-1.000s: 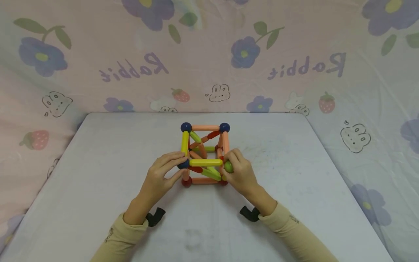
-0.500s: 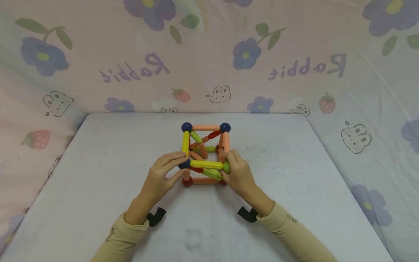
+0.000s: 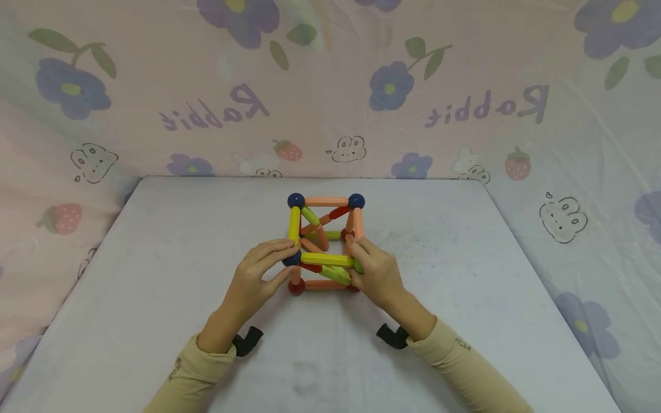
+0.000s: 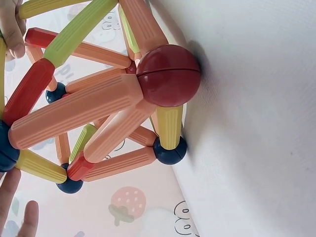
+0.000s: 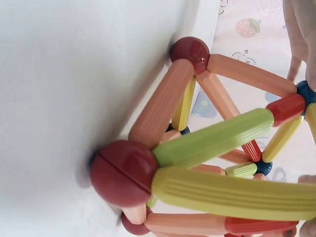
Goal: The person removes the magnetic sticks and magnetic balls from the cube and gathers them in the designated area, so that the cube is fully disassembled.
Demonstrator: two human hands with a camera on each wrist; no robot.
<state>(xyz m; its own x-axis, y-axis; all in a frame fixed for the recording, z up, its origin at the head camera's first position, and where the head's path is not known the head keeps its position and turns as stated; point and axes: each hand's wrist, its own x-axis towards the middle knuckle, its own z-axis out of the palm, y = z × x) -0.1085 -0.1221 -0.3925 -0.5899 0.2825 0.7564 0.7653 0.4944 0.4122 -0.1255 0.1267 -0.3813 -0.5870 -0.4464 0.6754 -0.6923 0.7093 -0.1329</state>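
I've got the ball-and-stick frame (image 3: 321, 235) standing on the white tabletop (image 3: 444, 258), between both hands. Left hand (image 3: 260, 275): fingers and thumb pinching the near-left blue ball (image 3: 291, 260). Right hand (image 3: 379, 275): fingers clamped on the green ball (image 3: 358, 265) (mostly hidden from the head view), at the yellow rod's (image 3: 326, 260) right end. Near-left red ball (image 4: 169, 79) sits below, touching the tabletop.

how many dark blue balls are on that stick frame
4: top far-left ball, top far-right ball, top near-left ball at the left hand, and bottom far-left ball, seen in the wrist views. More may be hidden.
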